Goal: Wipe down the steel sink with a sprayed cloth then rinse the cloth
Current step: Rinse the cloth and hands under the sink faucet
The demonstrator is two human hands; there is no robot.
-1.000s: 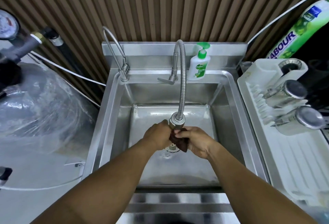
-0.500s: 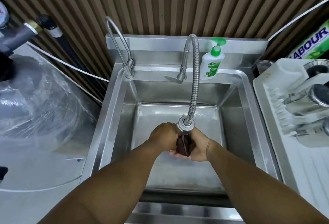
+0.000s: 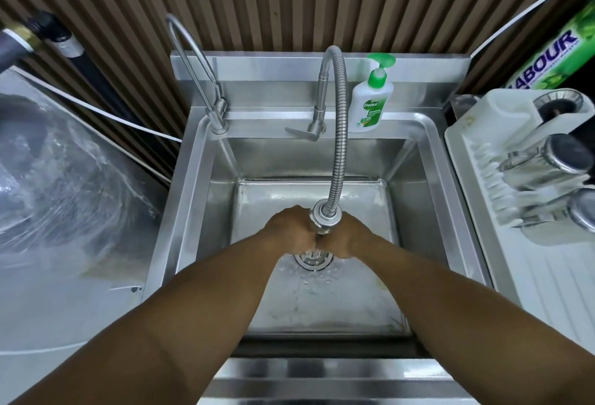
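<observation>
Can barely make out the cloth here: just a dark sliver wedged between the two fists, right under the nozzle of the flexible faucet and above the drain. Mostly buried in the grip. Left hand and right hand both curled tight, knuckles pressed together, clenched on that cloth low in the steel sink. Can't see any fingertips, all tucked underneath. Hard to pick out a water stream too, only droplets and a wet sheen around the drain. Drain half covered by the hands.

Over at the back rim: a thin gooseneck tap on the left, a green-topped soap bottle just beside the faucet base on the right.

To the right of the sink, a white dish rack with steel cups lying on their sides, cut off by the frame edge. Above that, a green pack cropped to "ABOUR". On the left, something bulky under clear plastic wrap, no telling what. Forearms running off the bottom edge.
</observation>
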